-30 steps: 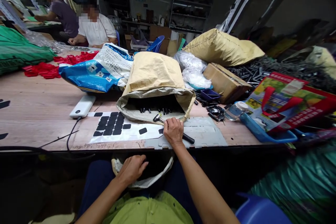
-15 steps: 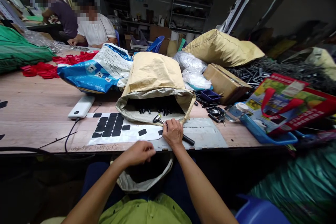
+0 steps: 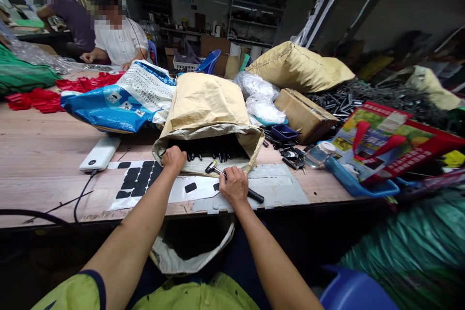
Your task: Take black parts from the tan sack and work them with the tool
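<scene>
My right hand (image 3: 234,185) is wrapped round a small hammer (image 3: 256,196) with a metal head and a black handle, low over a grey plate (image 3: 278,186) at the table's front edge. The hammer's head points left, close to the mouth of a tan paper sack (image 3: 207,104). At the left side of that mouth is my left hand (image 3: 174,159), its fingers curled closed; what they hold, if anything, is hidden. Several small black pieces (image 3: 223,157) lie just inside the sack. A white sheet with black rounded patches (image 3: 140,179) is partly covered by my left forearm.
A white power bank (image 3: 100,154) with a cable lies on the left. Behind it rests a blue and white bag (image 3: 116,101). On the right are a cardboard box (image 3: 305,115), a jar (image 3: 319,154) and a blue tray (image 3: 348,179). An open sack (image 3: 192,261) hangs below the table edge. Two people sit behind.
My left hand has moved forward and left, from above my lap to the paper sack's mouth. My right hand stays on the hammer. The view has shifted slightly to the right.
</scene>
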A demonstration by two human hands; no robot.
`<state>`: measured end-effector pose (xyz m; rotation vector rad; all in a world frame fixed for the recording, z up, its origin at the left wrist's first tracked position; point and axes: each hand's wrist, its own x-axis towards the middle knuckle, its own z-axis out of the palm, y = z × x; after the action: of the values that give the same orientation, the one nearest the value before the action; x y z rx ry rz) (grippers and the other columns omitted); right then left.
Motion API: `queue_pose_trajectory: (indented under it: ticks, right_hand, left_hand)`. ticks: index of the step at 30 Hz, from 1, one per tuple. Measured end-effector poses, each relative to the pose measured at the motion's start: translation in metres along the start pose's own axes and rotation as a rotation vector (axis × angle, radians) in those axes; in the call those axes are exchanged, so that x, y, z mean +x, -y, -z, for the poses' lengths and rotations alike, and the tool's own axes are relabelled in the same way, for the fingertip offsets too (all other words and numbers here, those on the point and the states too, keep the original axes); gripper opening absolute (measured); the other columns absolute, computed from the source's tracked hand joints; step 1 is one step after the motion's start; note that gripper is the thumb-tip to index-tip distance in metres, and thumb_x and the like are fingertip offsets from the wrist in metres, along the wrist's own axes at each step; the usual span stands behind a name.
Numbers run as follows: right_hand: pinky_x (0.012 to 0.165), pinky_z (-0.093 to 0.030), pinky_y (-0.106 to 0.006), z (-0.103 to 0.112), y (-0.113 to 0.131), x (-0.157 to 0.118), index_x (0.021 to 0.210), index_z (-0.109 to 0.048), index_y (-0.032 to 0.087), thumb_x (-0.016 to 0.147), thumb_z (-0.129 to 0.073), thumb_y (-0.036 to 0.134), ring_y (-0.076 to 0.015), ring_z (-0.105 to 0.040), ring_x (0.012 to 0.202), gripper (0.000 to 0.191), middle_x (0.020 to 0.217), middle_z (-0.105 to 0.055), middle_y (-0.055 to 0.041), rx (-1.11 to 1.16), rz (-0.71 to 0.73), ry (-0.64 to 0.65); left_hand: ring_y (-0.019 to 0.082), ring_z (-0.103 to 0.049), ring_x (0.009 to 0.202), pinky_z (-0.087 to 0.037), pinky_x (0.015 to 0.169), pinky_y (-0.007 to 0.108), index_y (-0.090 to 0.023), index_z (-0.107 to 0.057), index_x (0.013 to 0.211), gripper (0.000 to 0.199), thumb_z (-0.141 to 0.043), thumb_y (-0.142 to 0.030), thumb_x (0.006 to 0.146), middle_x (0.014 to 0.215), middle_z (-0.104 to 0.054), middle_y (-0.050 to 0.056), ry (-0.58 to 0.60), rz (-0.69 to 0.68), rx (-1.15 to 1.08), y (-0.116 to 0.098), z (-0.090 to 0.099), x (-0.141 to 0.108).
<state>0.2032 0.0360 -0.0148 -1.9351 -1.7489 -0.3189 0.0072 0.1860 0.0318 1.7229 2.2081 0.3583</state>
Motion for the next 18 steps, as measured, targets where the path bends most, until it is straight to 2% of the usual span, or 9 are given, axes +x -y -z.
queue_pose_trajectory:
  ticks: [2,4,7,9,11,14,18]
  right_hand:
    - [0.082,-0.031,-0.036,0.001,0.001,0.000,0.090,-0.064,0.020,0.089,-0.062,0.033,-0.0246,-0.049,0.092,0.013,0.093,-0.062,-0.0067,-0.002,-0.003,0.014]
    - [0.083,-0.031,-0.037,0.002,0.001,0.000,0.092,-0.064,0.021,0.089,-0.063,0.034,-0.0251,-0.049,0.093,0.014,0.095,-0.062,-0.0067,-0.006,-0.004,0.036]
    - [0.083,-0.031,-0.037,0.002,0.002,0.000,0.095,-0.064,0.021,0.091,-0.063,0.035,-0.0253,-0.048,0.094,0.015,0.097,-0.062,-0.0069,-0.031,-0.007,0.077]
    - [0.083,-0.032,-0.037,0.002,0.002,0.001,0.095,-0.064,0.021,0.093,-0.061,0.035,-0.0251,-0.048,0.094,0.015,0.098,-0.062,-0.0070,-0.047,-0.006,0.093]
    - [0.082,-0.032,-0.037,0.001,0.002,0.001,0.094,-0.064,0.021,0.093,-0.061,0.034,-0.0248,-0.048,0.092,0.013,0.096,-0.062,-0.0070,-0.049,0.006,0.082]
    - [0.079,-0.031,-0.036,-0.001,0.001,0.001,0.091,-0.063,0.021,0.094,-0.061,0.031,-0.0243,-0.049,0.089,0.011,0.093,-0.061,-0.0068,-0.044,0.031,0.029]
    - [0.077,-0.031,-0.035,-0.001,0.001,0.000,0.090,-0.062,0.021,0.095,-0.060,0.029,-0.0235,-0.049,0.088,0.010,0.092,-0.062,-0.0064,-0.059,0.042,-0.001]
  left_hand:
    - [0.040,-0.068,0.102,-0.053,0.080,0.045,-0.005,-0.072,0.103,0.032,-0.056,-0.027,0.087,0.111,-0.069,0.029,0.006,-0.012,0.007,0.004,0.002,-0.007]
    - [0.038,-0.067,0.102,-0.052,0.082,0.044,-0.006,-0.069,0.107,0.031,-0.053,-0.026,0.089,0.114,-0.067,0.027,-0.043,-0.079,0.017,0.009,0.004,-0.020]
    - [0.033,-0.065,0.102,-0.050,0.084,0.041,-0.011,-0.064,0.111,0.029,-0.048,-0.028,0.095,0.113,-0.065,0.022,-0.206,-0.294,-0.003,0.023,0.004,-0.051]
    - [0.031,-0.062,0.103,-0.049,0.088,0.040,-0.016,-0.062,0.110,0.024,-0.047,-0.029,0.097,0.109,-0.065,0.016,-0.269,-0.448,-0.062,0.034,-0.003,-0.074]
    - [0.029,-0.060,0.104,-0.048,0.091,0.039,-0.020,-0.062,0.107,0.018,-0.049,-0.028,0.097,0.106,-0.066,0.011,-0.235,-0.591,-0.138,0.046,-0.013,-0.094]
    - [0.026,-0.058,0.100,-0.047,0.092,0.038,-0.022,-0.063,0.103,0.012,-0.054,-0.024,0.094,0.104,-0.067,0.008,-0.092,-0.757,-0.221,0.057,-0.030,-0.111]
    - [0.025,-0.056,0.097,-0.047,0.091,0.038,-0.021,-0.065,0.101,0.012,-0.061,-0.024,0.089,0.101,-0.066,0.006,-0.033,-0.773,-0.298,0.059,-0.042,-0.111]
